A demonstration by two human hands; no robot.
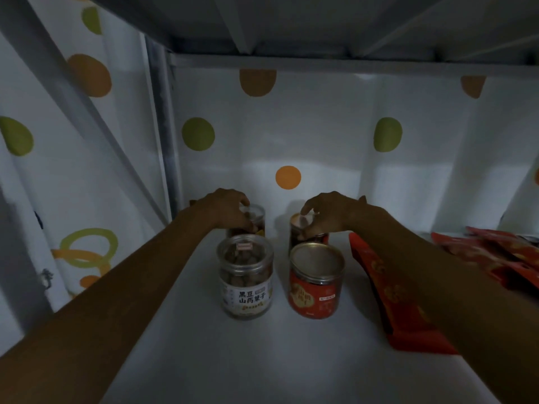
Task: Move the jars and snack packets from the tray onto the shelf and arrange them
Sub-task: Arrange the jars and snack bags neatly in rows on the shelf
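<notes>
Standing on the shelf (262, 360): four jars (246, 275). The left hand (226, 207) curls its fingers (243, 201) round the far left jar (258, 218), the right hand (329, 212) round the far right jar (296, 230).

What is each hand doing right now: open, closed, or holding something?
Left hand: fingers curled over the top of the back-left jar, holding it.
Right hand: fingers curled over the top of the back-right jar, holding it.

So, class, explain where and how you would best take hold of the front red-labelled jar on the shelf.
Probably from above, gripping around the rim of its metal lid. The red-labelled jar stands upright and round, its top free, while the clear jar on its left, the red packet on its right and the back right jar behind crowd its sides.
</notes>
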